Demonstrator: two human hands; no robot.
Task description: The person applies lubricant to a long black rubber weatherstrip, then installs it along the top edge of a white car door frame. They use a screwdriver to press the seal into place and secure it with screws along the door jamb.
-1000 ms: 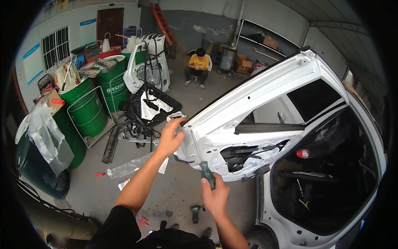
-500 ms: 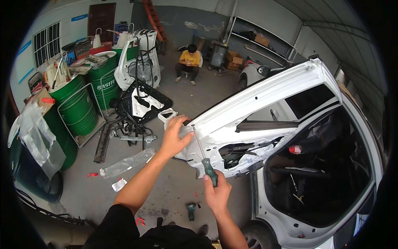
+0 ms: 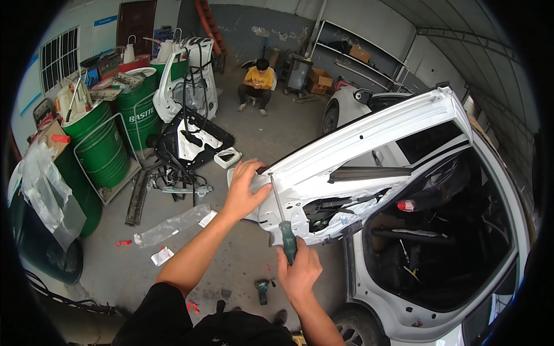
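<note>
Green-handled screwdriver (image 3: 283, 222) against open white car door (image 3: 369, 155)

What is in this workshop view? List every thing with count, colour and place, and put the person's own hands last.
Open car door shell: one, white, centre, trim stripped off.
Car body: one, white, right, dark cabin exposed.
Second car: one, white, behind the door.
Steel drums: at least two, green, left.
Removed door panels: several, white and black, by the drums.
Clear plastic sheet: one, on the floor.
Small power tool: one, dark, floor near the feet.
Seated person: one, yellow shirt, back.
Screwdriver with green handle: one, tip at the door edge.
Left hand: grips the door's end.
Right hand: holds the screwdriver.
</note>
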